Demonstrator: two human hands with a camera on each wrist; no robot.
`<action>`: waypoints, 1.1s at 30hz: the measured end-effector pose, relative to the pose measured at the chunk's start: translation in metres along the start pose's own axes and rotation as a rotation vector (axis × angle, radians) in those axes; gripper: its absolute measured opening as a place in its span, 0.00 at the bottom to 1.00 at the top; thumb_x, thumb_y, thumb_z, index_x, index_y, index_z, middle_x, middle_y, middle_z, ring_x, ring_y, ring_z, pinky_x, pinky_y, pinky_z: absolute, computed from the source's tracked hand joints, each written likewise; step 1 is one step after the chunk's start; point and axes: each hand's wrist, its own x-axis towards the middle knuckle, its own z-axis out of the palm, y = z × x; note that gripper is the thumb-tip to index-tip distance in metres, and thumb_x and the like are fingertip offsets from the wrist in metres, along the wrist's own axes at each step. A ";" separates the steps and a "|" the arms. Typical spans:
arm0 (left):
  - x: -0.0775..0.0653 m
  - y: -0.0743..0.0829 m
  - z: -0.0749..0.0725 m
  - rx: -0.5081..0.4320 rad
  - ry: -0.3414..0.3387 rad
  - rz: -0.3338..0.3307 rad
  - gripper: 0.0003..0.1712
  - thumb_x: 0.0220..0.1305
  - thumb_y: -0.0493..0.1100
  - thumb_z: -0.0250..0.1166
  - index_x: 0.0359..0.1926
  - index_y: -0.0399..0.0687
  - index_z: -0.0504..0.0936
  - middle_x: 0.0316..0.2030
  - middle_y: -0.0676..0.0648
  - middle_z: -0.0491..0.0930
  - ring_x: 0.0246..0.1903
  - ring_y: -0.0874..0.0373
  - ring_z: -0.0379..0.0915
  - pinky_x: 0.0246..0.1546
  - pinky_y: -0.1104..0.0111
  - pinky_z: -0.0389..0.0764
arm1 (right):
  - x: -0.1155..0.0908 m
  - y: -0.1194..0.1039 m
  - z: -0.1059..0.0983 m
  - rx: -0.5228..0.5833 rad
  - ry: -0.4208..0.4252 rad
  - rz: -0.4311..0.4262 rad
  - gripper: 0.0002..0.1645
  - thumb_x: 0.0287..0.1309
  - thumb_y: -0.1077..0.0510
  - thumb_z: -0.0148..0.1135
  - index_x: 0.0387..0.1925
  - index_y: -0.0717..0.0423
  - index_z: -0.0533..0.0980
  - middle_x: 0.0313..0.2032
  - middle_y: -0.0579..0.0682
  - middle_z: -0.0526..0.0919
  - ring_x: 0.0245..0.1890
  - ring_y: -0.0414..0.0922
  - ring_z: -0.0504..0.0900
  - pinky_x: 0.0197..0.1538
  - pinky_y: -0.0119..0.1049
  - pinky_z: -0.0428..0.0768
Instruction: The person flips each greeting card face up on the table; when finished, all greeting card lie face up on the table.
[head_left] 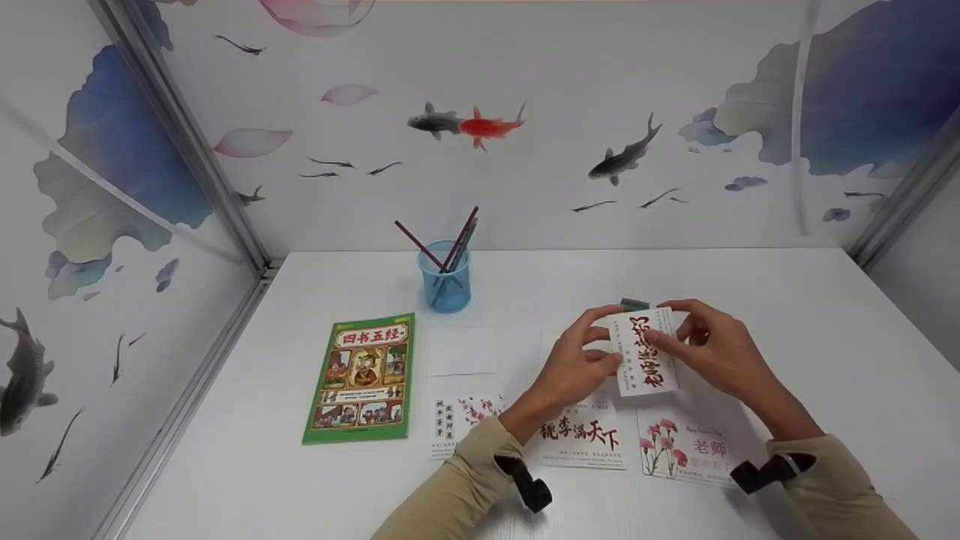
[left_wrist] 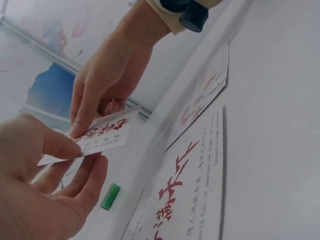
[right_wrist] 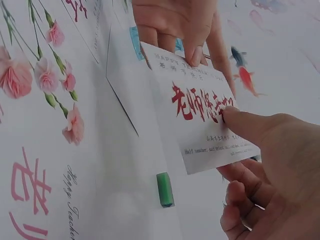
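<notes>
Both hands hold up a small white greeting card (head_left: 636, 375) with red Chinese lettering, tilted above the table. My left hand (head_left: 571, 369) pinches its left edge, thumb on the printed face and fingers behind. On the opposite side, my right hand (head_left: 721, 351) grips it with the thumb (right_wrist: 250, 122) laid over the lettering. Below lie a card with red characters (head_left: 581, 442) and a card with pink carnations (head_left: 686, 454). A blossom-printed card (head_left: 465, 420) sits left of them, partly covered by the left forearm. Just beyond the hands is a small green object (left_wrist: 110, 196).
A green-bordered book (head_left: 360, 379) lies at the left of the white table. Behind it stands a blue mesh cup (head_left: 448, 289) with several pencils. A blank white card (head_left: 461, 351) lies between the book and the hands. A painted wall panel (head_left: 547, 172) closes off the back.
</notes>
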 end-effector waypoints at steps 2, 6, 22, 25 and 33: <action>0.000 0.000 0.001 0.022 0.045 -0.021 0.31 0.77 0.37 0.65 0.74 0.66 0.71 0.59 0.54 0.86 0.48 0.66 0.88 0.50 0.68 0.87 | -0.001 -0.002 0.001 0.011 -0.005 -0.051 0.37 0.67 0.43 0.76 0.72 0.49 0.77 0.47 0.53 0.87 0.43 0.43 0.79 0.40 0.29 0.75; 0.000 0.001 0.004 0.088 0.074 -0.018 0.24 0.80 0.40 0.64 0.70 0.61 0.73 0.61 0.51 0.87 0.48 0.65 0.87 0.48 0.71 0.86 | -0.001 -0.002 0.002 0.018 -0.001 -0.153 0.35 0.67 0.51 0.77 0.72 0.45 0.77 0.59 0.53 0.88 0.51 0.43 0.80 0.48 0.28 0.78; 0.007 -0.010 0.017 0.998 -0.240 0.165 0.18 0.84 0.49 0.57 0.65 0.61 0.86 0.79 0.51 0.71 0.80 0.53 0.62 0.80 0.62 0.66 | -0.001 0.034 -0.011 -0.166 -0.103 0.185 0.37 0.68 0.42 0.74 0.69 0.58 0.77 0.46 0.66 0.91 0.36 0.53 0.89 0.32 0.37 0.78; 0.010 -0.007 0.023 1.094 -0.285 0.177 0.17 0.84 0.54 0.58 0.63 0.64 0.89 0.72 0.56 0.79 0.76 0.56 0.68 0.77 0.63 0.71 | -0.001 0.039 -0.015 -0.215 -0.204 0.274 0.40 0.68 0.39 0.72 0.69 0.60 0.75 0.48 0.68 0.89 0.35 0.50 0.85 0.33 0.38 0.76; 0.009 0.002 0.027 1.136 -0.371 0.213 0.17 0.82 0.53 0.59 0.63 0.66 0.88 0.68 0.60 0.81 0.71 0.61 0.74 0.72 0.67 0.75 | 0.000 0.047 -0.021 -0.278 -0.338 0.282 0.41 0.66 0.39 0.73 0.70 0.58 0.74 0.43 0.60 0.86 0.35 0.50 0.81 0.34 0.40 0.73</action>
